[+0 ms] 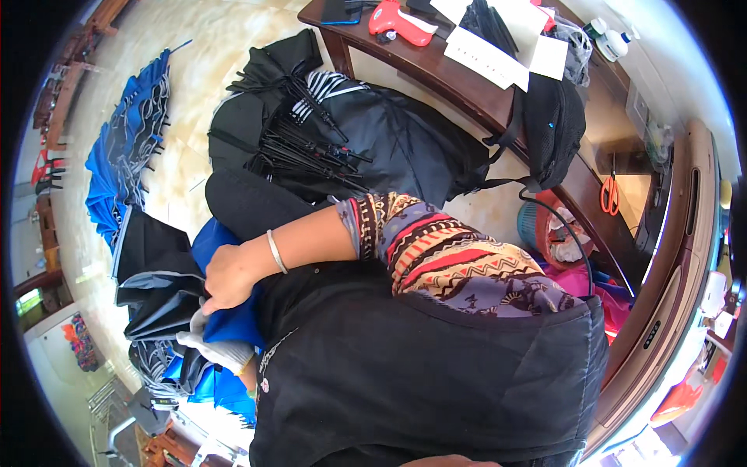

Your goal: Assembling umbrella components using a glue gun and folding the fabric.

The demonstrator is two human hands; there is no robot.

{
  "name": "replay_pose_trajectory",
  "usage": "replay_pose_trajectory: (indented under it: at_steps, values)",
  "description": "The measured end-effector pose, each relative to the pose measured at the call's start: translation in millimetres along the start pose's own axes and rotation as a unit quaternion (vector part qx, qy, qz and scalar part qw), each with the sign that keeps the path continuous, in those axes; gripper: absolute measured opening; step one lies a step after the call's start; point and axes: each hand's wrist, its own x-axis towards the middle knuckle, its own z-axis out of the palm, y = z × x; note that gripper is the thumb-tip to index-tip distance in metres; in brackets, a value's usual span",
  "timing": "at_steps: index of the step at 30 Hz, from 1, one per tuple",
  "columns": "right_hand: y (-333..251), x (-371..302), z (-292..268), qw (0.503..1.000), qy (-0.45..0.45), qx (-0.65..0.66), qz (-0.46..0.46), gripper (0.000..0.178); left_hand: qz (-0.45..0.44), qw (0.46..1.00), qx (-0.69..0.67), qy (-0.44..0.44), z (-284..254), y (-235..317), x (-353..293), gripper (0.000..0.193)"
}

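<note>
My right hand (pixel 230 279), bare with a silver bangle, has its fingers curled in a pinch at the edge of a black and blue umbrella (pixel 159 296). The umbrella's loose cloth, with grey edging, spreads in folds to the left of my hands. Just below is my left hand (pixel 218 352) in a pale grey glove, closed on the same cloth. Its fingertips nearly meet those of my right hand. Blue cloth (pixel 233 323) shows between and behind the hands. What exactly lies between the fingertips is hidden.
Blue umbrellas (pixel 128 152) lie in a row on the pale floor. Black umbrellas (pixel 299 148) are heaped on dark cloth ahead. A brown table (pixel 447 74) carries a red and white handheld device (pixel 401 25) and papers. A black bag (pixel 551 128) hangs beside orange-handled scissors (pixel 609 194).
</note>
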Motion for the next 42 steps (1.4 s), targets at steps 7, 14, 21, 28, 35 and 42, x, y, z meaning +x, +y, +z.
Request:
replay_pose_trajectory:
  at_steps: [7,14,21,28,35,42]
  values:
    - [48.7,48.9,50.0,0.995,-0.003,-0.096,0.006,0.043,-0.077,0.982,-0.095,-0.144,-14.5,-15.1,-12.8,0.041]
    - [225.0,147.2,117.4,0.996,-0.021,-0.081,-0.037,0.009,-0.158,0.9,-0.201,-0.352,17.9,-22.9,-2.9,0.04]
    - [155.7,65.7,76.9,0.963,0.216,-0.034,0.155,0.057,-0.065,0.905,-0.359,-0.217,-34.2,-40.6,54.3,0.038]
    - [157.9,90.5,54.1,0.758,0.274,0.522,0.278,0.042,-0.061,0.877,-0.474,-0.042,-69.3,-4.6,10.1,0.06]
    - [182.9,94.8,13.8,0.663,0.196,0.703,0.165,0.034,-0.043,0.866,-0.485,-0.112,-98.3,-34.6,5.9,0.06]
    - [78.6,132.9,-34.7,0.786,0.134,0.603,-0.008,0.026,-0.048,0.87,-0.471,-0.14,-98.0,-30.9,-1.2,0.062]
